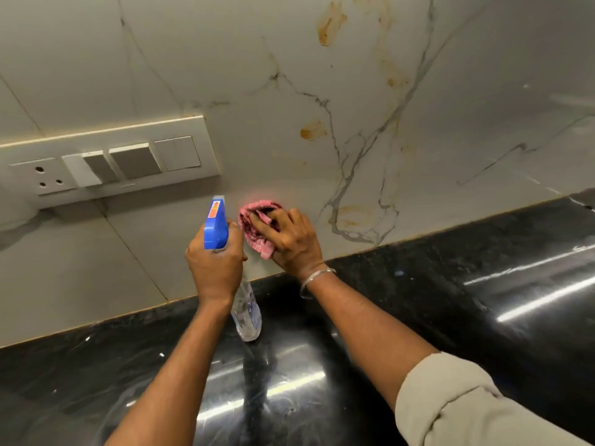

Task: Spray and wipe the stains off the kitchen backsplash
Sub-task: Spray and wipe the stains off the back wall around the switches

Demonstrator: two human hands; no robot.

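Observation:
My left hand (215,268) grips the neck of a clear spray bottle (247,310) with a blue trigger head (215,226), nozzle pointing at the wall. Just to its right, my right hand (291,239) holds a bunched pink cloth (254,226) and presses it against the pale marble backsplash (225,75), low down near the counter. Orange-brown stains mark the backsplash: one high up (330,27), one in the middle (313,130), and a ringed one (354,217) right of the cloth.
A white switch and socket panel (106,162) is mounted on the wall left of the bottle. A glossy black stone counter (450,300) runs along under the backsplash. A rolled beige sleeve (467,407) covers my right upper arm.

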